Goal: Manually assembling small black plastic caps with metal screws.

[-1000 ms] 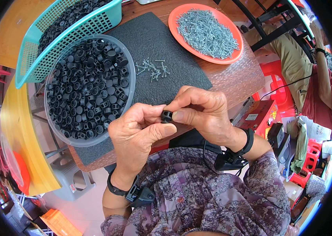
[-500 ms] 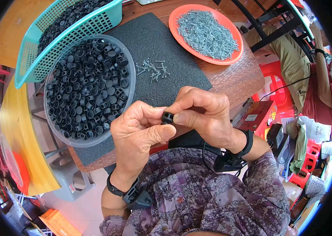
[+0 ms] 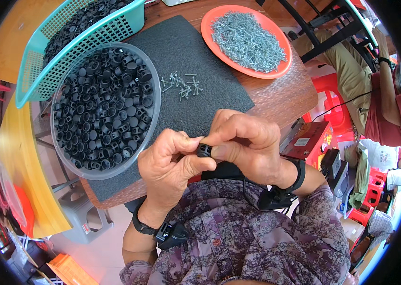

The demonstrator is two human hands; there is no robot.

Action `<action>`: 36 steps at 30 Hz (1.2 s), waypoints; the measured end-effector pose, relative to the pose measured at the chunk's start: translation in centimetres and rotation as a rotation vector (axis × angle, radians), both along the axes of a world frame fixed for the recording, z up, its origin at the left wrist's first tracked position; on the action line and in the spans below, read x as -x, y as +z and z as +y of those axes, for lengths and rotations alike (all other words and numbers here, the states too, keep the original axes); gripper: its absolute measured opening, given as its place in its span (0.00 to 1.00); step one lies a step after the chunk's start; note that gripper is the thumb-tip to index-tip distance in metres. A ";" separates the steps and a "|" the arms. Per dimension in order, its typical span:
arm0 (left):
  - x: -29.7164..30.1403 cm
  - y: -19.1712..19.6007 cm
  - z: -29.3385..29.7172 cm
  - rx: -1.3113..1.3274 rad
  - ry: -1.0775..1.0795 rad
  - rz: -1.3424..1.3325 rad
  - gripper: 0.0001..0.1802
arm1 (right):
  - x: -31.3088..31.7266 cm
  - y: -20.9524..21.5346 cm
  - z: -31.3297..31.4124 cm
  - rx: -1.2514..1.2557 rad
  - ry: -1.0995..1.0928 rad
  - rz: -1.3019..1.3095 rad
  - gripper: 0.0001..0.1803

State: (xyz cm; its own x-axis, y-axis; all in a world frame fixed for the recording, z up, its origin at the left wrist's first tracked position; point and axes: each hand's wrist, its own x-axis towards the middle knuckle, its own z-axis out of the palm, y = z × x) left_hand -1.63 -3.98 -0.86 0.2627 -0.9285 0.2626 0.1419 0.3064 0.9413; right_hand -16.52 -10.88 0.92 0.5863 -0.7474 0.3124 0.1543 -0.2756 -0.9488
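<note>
Both hands meet over the near edge of the dark foam mat (image 3: 195, 52), pinching 1 small black plastic cap (image 3: 204, 150) between them. The left hand (image 3: 169, 164) closes thumb and fingertips on its left side; the right hand (image 3: 245, 147) curls tightly over it from the right. Whether a screw already sits in the cap I cannot tell. A round clear bowl (image 3: 155, 102) is heaped with black caps, the teal basket (image 3: 115, 26) holds more, loose screws (image 3: 181, 83) lie on the mat and the orange plate (image 3: 207, 28) is full, so most of the work looks left to do
</note>
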 end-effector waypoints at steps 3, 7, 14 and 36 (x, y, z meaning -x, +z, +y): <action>-0.2 0.0 -0.4 0.054 -0.004 -0.086 0.17 | -0.3 0.0 -0.4 0.136 -0.007 -0.068 0.09; 0.3 0.3 0.0 -0.009 0.011 -0.019 0.17 | 0.0 0.7 -0.5 0.180 0.008 0.012 0.11; 1.1 1.1 0.4 -0.088 0.074 -0.088 0.15 | 1.1 2.9 -1.2 -0.149 0.215 0.057 0.10; -9.4 5.3 1.5 -0.282 0.459 -0.456 0.11 | -8.8 9.2 -26.8 0.799 -0.747 0.562 0.14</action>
State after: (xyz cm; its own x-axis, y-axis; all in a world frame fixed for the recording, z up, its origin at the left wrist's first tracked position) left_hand 7.74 -2.48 4.45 0.5649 -0.7991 0.2057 -0.3711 -0.0234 0.9283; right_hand -7.75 -37.72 10.09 0.2973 -0.6721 0.6782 -0.6662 -0.6548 -0.3569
